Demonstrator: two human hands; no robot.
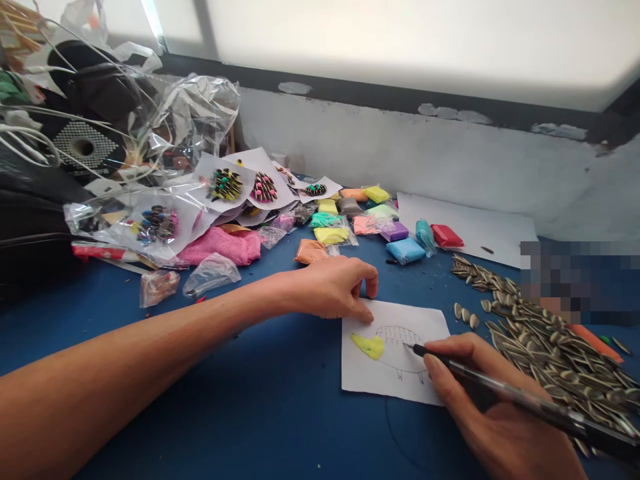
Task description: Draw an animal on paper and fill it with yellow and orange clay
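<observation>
Right hand (505,433) is clamped around a slim black pen (525,399), tip at the outlined animal drawing (395,352) on a small white paper sheet (365,380). Left hand (336,287), thumb and forefinger apart, touches the sheet's top; striped grey seeds (565,360) lie right of it.

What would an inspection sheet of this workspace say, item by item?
Surface: blue tabletop, small bits scattered on it.
Job's things: black pen pointing at a drawing on white paper; yellow piece at the drawing's left end; striped seeds heaped rightward.
Clutter: coloured packets, pink cloth, clear plastic bags.
Grip: right hand holds the pen; left hand has its thumb on the paper.
Cables: white cords, far left.
Surroundings: pale wall, bright panel above.
</observation>
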